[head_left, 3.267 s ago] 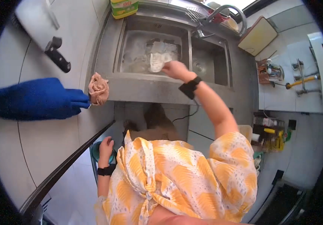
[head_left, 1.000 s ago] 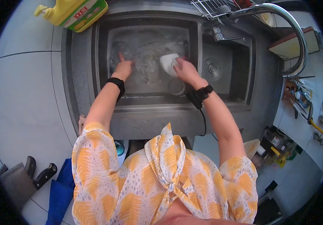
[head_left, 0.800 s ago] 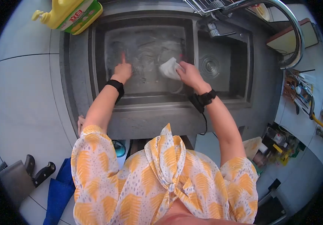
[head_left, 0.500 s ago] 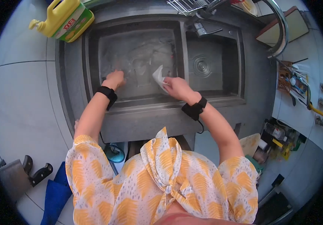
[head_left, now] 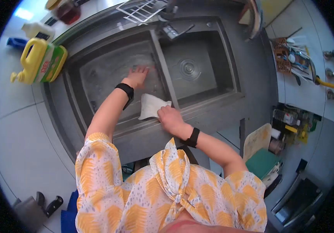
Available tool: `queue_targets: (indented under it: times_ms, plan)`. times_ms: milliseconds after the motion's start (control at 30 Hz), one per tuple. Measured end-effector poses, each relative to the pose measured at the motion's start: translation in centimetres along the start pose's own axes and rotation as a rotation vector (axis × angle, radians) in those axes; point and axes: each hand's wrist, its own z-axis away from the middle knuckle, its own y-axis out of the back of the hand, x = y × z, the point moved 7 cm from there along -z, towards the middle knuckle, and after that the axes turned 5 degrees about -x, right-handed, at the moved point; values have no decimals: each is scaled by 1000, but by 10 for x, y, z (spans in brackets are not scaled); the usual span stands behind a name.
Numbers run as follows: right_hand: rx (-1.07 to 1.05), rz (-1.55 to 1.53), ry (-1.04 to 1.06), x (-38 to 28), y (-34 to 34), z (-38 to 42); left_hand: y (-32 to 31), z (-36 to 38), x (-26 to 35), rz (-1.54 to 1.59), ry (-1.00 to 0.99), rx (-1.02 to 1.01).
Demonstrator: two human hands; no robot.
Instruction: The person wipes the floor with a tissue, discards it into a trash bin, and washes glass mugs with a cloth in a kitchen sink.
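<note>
My left hand (head_left: 137,77) reaches into the left basin of the metal sink (head_left: 209,105), its fingers apart and partly blurred over the water. No object shows in its fingers. At the sink's front edge, my right hand (head_left: 169,118) pinches the side of a white cloth (head_left: 150,105). The cloth is spread over the inner front corner of the left basin, beside the divider. Both wrists wear black bands.
A yellow detergent jug (head_left: 42,64) stands left of the sink. The tap (head_left: 173,31) and a wire rack (head_left: 141,11) are behind it. An orange basket (head_left: 281,56) of utensils is at the right; knives (head_left: 52,206) lie at lower left.
The view has turned and shifted. My left hand has moved toward the divider, its fingers now spread. My right hand has brought the cloth to the front edge, where it is spread wider.
</note>
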Motion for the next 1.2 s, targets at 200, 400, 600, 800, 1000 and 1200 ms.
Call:
queue_targets:
  times_ms: [200, 400, 600, 800, 1000, 1200]
  plan:
    - [178, -101, -33, 5, 5, 7, -1, -49, 1, 26, -31, -45]
    - [115, -66, -36, 4, 4, 6, -21, -79, -1, 20, -39, -197]
    - [-13, -67, -49, 2, 5, 2, -2, -60, 5, 85, -101, -92]
    - [49, -97, -54, 4, 0, 1, 30, -13, -6, 227, -170, 390]
    - [85, -67, -19, 1, 4, 1, 50, 60, -16, 639, -85, 682]
    - [78, -59, 11, -2, 4, 1, 53, 153, -18, 788, 80, 963]
